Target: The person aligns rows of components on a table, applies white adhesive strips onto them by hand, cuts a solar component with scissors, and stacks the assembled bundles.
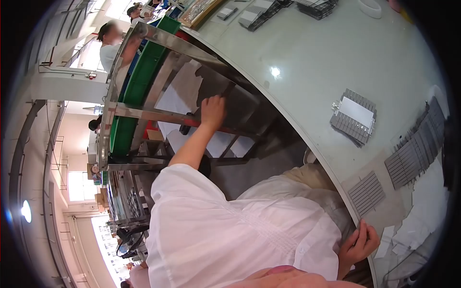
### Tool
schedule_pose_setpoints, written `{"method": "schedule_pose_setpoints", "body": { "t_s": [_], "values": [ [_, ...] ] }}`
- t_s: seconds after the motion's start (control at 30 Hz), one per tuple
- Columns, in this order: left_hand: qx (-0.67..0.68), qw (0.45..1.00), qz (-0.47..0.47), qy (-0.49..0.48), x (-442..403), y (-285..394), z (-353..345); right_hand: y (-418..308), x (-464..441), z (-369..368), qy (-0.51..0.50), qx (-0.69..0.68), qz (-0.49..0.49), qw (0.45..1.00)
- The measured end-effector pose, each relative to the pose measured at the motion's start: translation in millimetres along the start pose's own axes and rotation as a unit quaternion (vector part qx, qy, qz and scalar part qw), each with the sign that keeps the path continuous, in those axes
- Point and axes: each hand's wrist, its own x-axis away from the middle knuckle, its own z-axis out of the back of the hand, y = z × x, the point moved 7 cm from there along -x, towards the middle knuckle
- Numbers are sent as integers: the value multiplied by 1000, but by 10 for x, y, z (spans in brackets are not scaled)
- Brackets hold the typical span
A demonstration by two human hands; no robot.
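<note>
One rack [144,113] neighbours the left hand [212,111], one gridded sheet [366,193] the right hand [359,244].

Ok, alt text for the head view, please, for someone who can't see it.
Left hand curled by a metal rack, right hand at the edge of a pale table near a gray grid. Stacks of similar gray pieces lie farther along; co-workers show in the background.

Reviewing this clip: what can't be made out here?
All in the head view:
- Left hand: its curled fingers hide any grip.
- Grey panel pile: far end lost against the dark lens border.
- White card: any print too small.
- Co-worker: face blurred.
</note>
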Motion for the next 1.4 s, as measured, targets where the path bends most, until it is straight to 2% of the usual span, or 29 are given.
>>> {"method": "schedule_pose_setpoints", "body": {
  "t_s": [0.03,0.13,0.23,0.33,0.4,0.53,0.73,0.93,1.03,1.4],
  "values": [
    [-44,994,29,-94,-8,-155,-127,2,16,0,-2,3,-3,1000],
    [-49,983,104,-146,71,-456,-82,10,76,-9,7,8,-9,1000],
    [-115,965,117,-204,241,-514,-65,24,87,-21,19,4,6,1000],
    [-184,906,69,-376,311,-606,-382,7,67,-18,12,16,18,1000],
    [-197,897,32,-393,363,-660,-476,19,82,-15,21,21,33,999],
    [-184,903,-44,-385,320,-621,-350,20,105,1,31,16,36,999],
    [-178,908,-61,-375,401,-625,-288,10,94,-10,33,12,21,999],
    [-152,911,-91,-372,622,-544,-203,69,122,-84,40,20,48,998],
    [-202,901,-102,-371,727,-523,-191,65,104,-88,35,16,53,998],
    [-213,905,-149,-338,1012,-431,-194,55,123,-100,40,13,29,999]
  ]
}}
